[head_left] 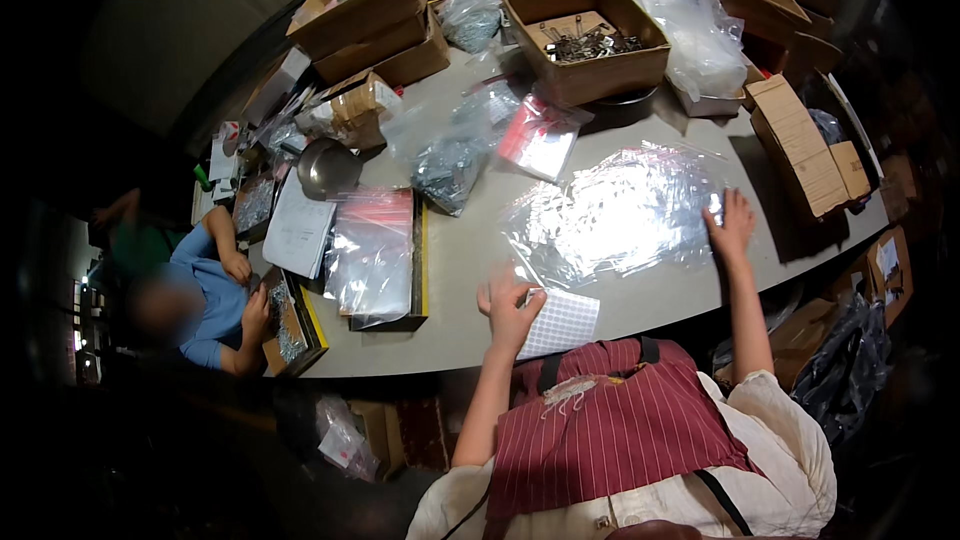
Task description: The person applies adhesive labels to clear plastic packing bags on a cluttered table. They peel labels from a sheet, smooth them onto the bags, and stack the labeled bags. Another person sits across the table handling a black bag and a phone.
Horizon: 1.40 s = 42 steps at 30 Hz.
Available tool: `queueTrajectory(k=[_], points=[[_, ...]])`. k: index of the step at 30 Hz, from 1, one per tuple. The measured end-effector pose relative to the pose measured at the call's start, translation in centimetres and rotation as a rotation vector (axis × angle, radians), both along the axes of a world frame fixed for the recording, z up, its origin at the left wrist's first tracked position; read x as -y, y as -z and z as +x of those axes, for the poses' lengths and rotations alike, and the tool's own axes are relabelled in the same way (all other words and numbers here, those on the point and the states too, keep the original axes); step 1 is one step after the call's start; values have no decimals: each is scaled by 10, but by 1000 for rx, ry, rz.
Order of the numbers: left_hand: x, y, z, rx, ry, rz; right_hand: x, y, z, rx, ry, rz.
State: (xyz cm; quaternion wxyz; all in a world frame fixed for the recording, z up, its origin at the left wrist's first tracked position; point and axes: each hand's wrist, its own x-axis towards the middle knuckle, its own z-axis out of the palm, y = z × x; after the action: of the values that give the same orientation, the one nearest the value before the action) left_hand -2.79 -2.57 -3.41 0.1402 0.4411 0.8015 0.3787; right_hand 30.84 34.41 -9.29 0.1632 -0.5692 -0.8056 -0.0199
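In front of me a white sheet of small round grey stickers (565, 324) lies at the table's near edge. My left hand (508, 312) is at the sheet's left side, with thumb and forefinger closed at its upper left corner. Just beyond it spreads a shiny heap of flat clear plastic bags (625, 210), glaring under the light. On the heap's right edge my right hand (732, 228) rests palm down with its fingers apart, holding nothing.
A tray with clear red-topped bags (370, 250) stands left of me, beside papers (297, 225) and a metal bowl (330, 168). Bagged small parts (448, 170) and a box of metal pieces (585, 75) are farther back. A cardboard box (800, 145) stands right; a co-worker (215, 280) sits left.
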Motion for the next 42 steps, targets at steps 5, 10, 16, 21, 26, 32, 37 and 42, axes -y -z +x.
queueTrajectory(k=[5,10,16,21,26,32,37,42], points=[[-25,-19,11,66,-63,-40,46,-14,-85,-95,-130,-68],[-46,-11,18,64,-87,44,14,-28,-97,-419,-396,-24],[-56,-10,22,67,-99,24,-47,-30,-109,-185,-309,-76],[-69,-16,27,206,-40,-77,35,-42,-183,-300,-620,-145],[-59,-23,34,111,-151,-45,77,-48,-209,-471,-791,-194],[-23,-7,19,83,-136,108,88,-74,-174,-325,-656,-148],[-11,-21,21,334,-217,239,81,-66,-134,-229,-495,-147],[13,-13,20,434,-360,428,90,-75,-95,-118,-427,-246]])
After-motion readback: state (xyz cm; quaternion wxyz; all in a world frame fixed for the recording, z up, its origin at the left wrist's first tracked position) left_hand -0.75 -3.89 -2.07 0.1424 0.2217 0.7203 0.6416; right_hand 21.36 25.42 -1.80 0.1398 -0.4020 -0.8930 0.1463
